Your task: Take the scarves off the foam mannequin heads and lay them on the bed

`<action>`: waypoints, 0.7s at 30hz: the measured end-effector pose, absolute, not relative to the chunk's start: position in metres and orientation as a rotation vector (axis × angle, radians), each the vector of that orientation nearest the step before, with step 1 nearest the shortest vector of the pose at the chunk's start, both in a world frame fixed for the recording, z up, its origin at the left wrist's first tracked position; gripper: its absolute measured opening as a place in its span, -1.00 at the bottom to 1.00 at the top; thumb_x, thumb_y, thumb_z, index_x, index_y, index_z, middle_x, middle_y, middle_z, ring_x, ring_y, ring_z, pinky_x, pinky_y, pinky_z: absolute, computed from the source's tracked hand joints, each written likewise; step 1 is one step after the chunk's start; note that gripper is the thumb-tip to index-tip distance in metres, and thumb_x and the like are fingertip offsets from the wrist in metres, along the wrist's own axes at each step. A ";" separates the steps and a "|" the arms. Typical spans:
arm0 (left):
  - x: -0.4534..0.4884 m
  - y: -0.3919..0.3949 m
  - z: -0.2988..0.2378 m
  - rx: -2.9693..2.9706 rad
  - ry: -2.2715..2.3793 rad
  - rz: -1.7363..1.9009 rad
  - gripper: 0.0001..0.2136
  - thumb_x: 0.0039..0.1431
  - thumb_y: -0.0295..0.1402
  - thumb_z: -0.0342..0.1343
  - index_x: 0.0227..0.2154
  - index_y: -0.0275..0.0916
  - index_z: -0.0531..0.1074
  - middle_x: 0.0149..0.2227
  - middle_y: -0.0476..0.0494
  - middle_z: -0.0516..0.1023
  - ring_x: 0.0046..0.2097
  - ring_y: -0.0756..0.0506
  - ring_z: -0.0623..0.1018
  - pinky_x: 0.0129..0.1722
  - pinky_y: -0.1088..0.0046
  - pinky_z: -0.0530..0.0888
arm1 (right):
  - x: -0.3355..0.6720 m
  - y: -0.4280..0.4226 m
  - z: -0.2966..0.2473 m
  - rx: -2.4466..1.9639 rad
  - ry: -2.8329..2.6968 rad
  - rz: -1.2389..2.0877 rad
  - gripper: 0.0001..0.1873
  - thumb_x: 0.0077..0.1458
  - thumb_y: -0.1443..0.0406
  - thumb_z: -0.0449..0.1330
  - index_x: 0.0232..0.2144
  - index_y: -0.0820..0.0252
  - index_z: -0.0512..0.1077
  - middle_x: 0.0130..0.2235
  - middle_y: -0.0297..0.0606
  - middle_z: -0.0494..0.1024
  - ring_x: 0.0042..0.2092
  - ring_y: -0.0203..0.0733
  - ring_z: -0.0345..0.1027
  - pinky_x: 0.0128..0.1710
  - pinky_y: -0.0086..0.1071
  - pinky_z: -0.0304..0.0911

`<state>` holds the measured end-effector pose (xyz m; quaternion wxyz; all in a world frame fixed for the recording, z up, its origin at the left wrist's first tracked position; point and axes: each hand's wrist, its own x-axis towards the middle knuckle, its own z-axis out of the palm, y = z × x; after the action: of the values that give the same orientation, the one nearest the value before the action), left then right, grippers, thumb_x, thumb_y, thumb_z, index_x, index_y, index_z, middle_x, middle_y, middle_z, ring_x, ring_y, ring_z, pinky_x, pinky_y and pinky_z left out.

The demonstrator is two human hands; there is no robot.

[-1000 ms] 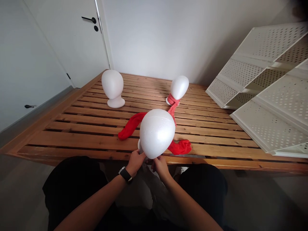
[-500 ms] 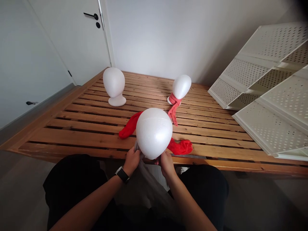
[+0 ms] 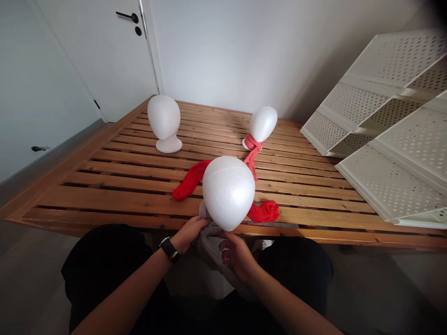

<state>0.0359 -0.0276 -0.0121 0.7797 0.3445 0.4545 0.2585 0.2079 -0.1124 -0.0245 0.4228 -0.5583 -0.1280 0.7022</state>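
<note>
Foam heads on a slatted wooden platform point(image 3: 115, 193), seen from the wearer's viewpoint. The near foam head point(image 3: 228, 190) stands at the front edge, between the wearer's dark-trousered knees point(image 3: 108, 260); its bulk hides its own neck and the ground directly behind it. A gray cloth point(image 3: 209, 246) lies against its lower left side and hangs below the chin over the platform's edge. The left hand point(image 3: 188, 235), with a black-strapped watch point(image 3: 169, 249) at its wrist, grips this cloth beside the neck, thumb uppermost. The right hand point(image 3: 239, 256) is half curled beneath the chin, index finger reaching to the head's underside; whether it pinches any cloth cannot be told. Red fabric point(image 3: 192, 181) emerges on both sides of the near head; whether the two lengths join is hidden. Behind stand a left rear foam head point(image 3: 164, 116) and a right rear foam head point(image 3: 263, 124), the latter with a coral scarf point(image 3: 253, 144) knotted around its neck. White perforated shelving point(image 3: 366, 100) bounds the right side; a door point(image 3: 77, 51) with a black handle point(image 3: 127, 17) lies beyond, at left. Count: three heads, one gray cloth, one coral scarf, two visible red lengths.
</note>
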 end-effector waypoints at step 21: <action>0.009 -0.012 -0.011 0.899 1.105 0.582 -0.76 0.04 -0.16 0.19 -0.39 -0.25 0.55 -0.47 -0.20 0.59 -0.48 -0.11 0.53 -0.44 0.39 0.43 | 0.263 -0.088 -0.023 -1.343 -0.148 1.336 -0.53 0.02 0.02 0.43 -0.42 0.07 0.22 -0.61 -0.53 0.22 -0.64 -0.41 -0.03 -0.62 -0.47 -0.07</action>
<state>0.0090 -0.0121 -0.0114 0.7183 0.4067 0.4995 0.2629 0.2632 -0.0879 -0.0227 0.5817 -0.5748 -0.0634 0.5721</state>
